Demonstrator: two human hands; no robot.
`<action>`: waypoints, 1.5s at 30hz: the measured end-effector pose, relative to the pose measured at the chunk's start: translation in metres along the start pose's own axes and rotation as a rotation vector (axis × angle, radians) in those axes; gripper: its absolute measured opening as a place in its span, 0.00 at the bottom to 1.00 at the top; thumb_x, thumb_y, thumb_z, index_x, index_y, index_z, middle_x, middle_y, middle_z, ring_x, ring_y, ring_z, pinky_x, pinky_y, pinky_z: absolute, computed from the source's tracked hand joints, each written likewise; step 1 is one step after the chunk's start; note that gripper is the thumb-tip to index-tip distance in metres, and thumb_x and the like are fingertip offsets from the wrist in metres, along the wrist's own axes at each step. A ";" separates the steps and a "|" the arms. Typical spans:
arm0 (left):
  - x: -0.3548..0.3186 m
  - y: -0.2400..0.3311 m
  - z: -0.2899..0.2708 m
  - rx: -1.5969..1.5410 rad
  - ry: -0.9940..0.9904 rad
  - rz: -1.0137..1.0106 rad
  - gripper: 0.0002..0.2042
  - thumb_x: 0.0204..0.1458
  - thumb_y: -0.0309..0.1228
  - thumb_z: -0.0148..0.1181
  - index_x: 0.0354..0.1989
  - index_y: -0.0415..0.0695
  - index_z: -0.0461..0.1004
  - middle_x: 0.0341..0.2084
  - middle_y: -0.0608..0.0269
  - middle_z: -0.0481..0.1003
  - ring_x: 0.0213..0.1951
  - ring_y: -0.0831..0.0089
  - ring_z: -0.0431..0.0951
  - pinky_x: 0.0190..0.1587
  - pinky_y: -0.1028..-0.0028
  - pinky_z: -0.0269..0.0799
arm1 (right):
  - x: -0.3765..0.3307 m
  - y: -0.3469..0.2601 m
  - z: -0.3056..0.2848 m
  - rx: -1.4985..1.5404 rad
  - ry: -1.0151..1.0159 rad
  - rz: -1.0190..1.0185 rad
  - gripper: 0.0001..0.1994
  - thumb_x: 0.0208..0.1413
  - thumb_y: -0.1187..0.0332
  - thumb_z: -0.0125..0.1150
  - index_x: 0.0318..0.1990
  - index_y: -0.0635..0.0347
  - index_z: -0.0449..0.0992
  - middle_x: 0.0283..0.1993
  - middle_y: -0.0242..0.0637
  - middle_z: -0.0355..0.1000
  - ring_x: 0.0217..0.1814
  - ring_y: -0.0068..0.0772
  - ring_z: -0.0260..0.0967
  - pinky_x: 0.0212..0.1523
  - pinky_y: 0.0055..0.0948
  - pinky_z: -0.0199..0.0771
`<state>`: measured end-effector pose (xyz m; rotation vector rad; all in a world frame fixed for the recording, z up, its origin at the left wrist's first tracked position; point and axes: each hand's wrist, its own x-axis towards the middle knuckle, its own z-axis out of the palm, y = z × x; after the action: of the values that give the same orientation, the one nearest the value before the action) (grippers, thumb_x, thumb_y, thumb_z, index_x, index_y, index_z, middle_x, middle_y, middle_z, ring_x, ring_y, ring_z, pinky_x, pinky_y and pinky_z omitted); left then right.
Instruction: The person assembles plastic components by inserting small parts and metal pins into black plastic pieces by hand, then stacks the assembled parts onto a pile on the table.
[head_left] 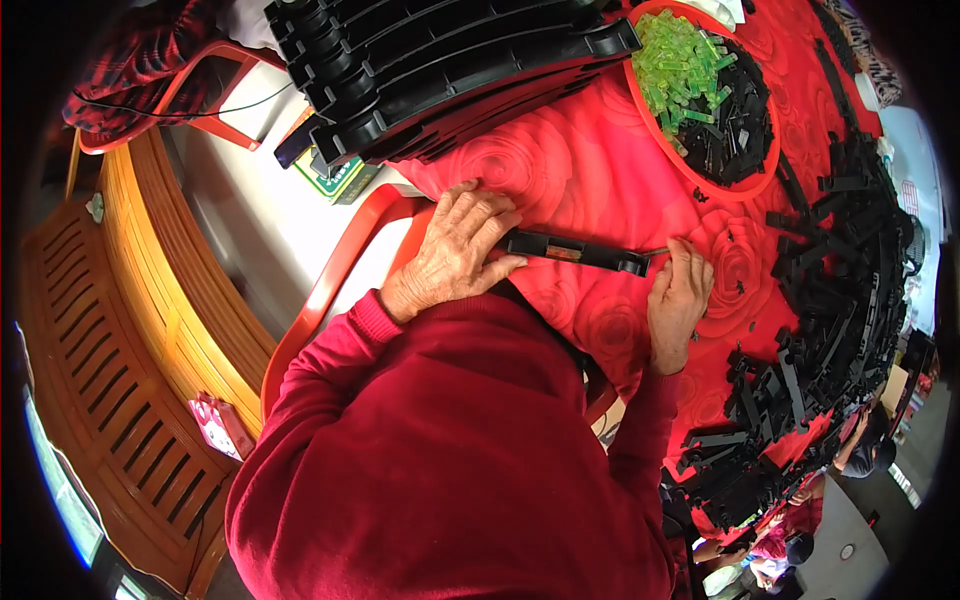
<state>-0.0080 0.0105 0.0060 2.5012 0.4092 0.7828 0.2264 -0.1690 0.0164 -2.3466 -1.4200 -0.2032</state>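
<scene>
A long, narrow black plastic part (pixel 592 254) lies on the red rose-patterned tablecloth in front of me. It has a slot near its middle, through which a brownish strip shows. My left hand (pixel 458 240) grips its left end between thumb and fingers. At the other end, my right hand (pixel 684 300) is closed, fingertips together, around a small thin dark thing that reaches toward the part's tip. Too little of that thing shows to name it.
An orange-red basin (pixel 776 150) at the far right holds green translucent pieces (pixel 680 65) and small black pieces (pixel 735 135). Black plastic parts (pixel 800 380) are heaped along the right. Large black trays (pixel 450 80) are stacked at the back left. A wooden bench (pixel 110 370) stands left; people are beyond the table.
</scene>
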 end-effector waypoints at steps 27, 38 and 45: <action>0.003 0.002 0.007 -0.005 0.006 -0.028 0.18 0.37 0.31 0.67 0.37 0.38 0.72 0.35 0.57 0.71 0.43 0.61 0.71 0.52 0.59 0.62 | 0.041 0.009 -0.059 -0.073 0.087 -0.049 0.04 0.50 0.75 0.55 0.34 0.62 0.71 0.33 0.43 0.66 0.37 0.46 0.66 0.37 0.39 0.66; 0.002 -0.001 0.014 0.017 0.032 -0.036 0.17 0.40 0.34 0.65 0.38 0.40 0.72 0.36 0.59 0.71 0.43 0.59 0.70 0.52 0.60 0.61 | 0.158 0.014 0.004 -0.333 0.162 0.041 0.11 0.44 0.65 0.63 0.31 0.62 0.74 0.32 0.46 0.68 0.39 0.52 0.68 0.38 0.45 0.70; -0.002 -0.002 0.013 0.009 -0.011 -0.085 0.19 0.40 0.34 0.66 0.40 0.40 0.71 0.37 0.58 0.71 0.44 0.58 0.69 0.52 0.58 0.61 | 0.160 0.023 0.003 -0.183 0.193 0.028 0.08 0.45 0.67 0.63 0.27 0.60 0.70 0.31 0.41 0.68 0.36 0.48 0.68 0.34 0.44 0.69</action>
<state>-0.0019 0.0065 -0.0052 2.4774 0.5130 0.7345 0.3227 -0.0462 0.0583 -2.4125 -1.3244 -0.5579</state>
